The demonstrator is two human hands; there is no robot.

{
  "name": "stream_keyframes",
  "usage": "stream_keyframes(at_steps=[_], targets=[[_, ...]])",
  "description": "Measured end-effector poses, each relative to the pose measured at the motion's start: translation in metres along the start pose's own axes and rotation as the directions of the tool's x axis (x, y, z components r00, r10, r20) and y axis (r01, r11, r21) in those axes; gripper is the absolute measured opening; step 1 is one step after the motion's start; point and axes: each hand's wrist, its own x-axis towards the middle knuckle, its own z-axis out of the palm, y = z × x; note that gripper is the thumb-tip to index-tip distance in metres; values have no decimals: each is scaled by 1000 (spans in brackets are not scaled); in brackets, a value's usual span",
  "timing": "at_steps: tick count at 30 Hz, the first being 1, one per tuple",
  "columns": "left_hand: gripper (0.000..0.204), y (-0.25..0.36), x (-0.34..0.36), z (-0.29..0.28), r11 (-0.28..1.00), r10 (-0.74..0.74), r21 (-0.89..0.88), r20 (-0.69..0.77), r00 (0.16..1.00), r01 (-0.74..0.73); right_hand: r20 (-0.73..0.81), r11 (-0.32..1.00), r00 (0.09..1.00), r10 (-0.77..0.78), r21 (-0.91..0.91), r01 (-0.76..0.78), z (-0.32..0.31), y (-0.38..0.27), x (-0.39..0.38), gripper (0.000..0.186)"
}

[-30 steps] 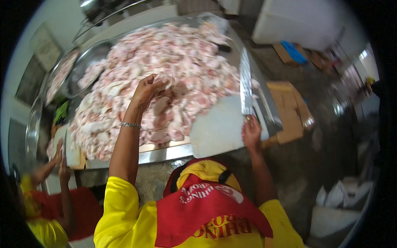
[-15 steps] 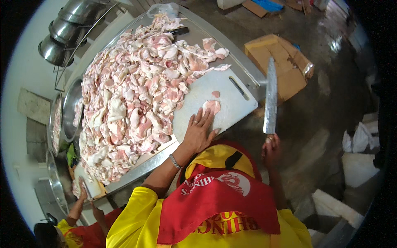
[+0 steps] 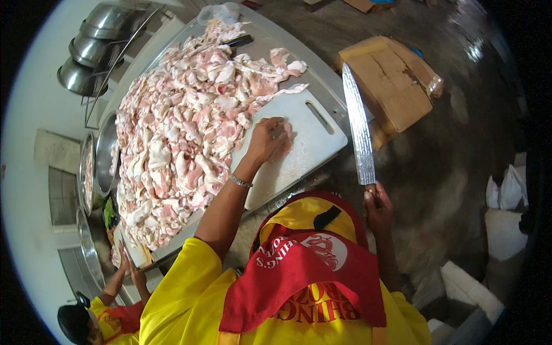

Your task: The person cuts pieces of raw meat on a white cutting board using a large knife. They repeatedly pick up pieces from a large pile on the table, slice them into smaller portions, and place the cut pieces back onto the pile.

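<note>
My left hand (image 3: 269, 141) is over the white cutting board (image 3: 305, 133), its fingers curled around a small piece of raw chicken (image 3: 283, 144). Part of that piece is hidden beneath the fingers. My right hand (image 3: 378, 208) grips the handle of a large knife (image 3: 360, 129), out to the right of the board. Its long blade points away from me, held clear of the board. Left of the board lies a big heap of pale pink raw chicken pieces (image 3: 184, 132), spreading across the metal table (image 3: 290, 49).
A black-handled tool (image 3: 238, 41) and a clear plastic bag (image 3: 218, 14) lie at the table's far end. Cardboard (image 3: 397, 86) sits on the floor at right. Steel bowls (image 3: 95, 49) hang at far left. A co-worker's hands (image 3: 129, 267) work at another board at lower left.
My left hand has moved farther up the board, from lying spread to curled around the chicken. The knife tip has swung left. The view has shifted slightly.
</note>
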Motion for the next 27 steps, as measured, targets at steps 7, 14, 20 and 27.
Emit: stream_keyframes(at_steps=[7,14,20,27], targets=[[9,22,-1,1,970,-144,-194,14,989,144,177,894,943,-282,-308,325,-18,40,23,32],[27,12,-55,-39,646,-400,-747,-158,903,156,340,880,920,-197,-353,318,-23,11,29,31],[32,4,-124,-63,210,-634,-978,-143,760,-9,301,999,953,36,-36,-26,36,-42,49,27],[26,1,-171,-89,348,-683,-933,-319,657,-91,381,1000,924,-7,5,5,117,-86,84,25]])
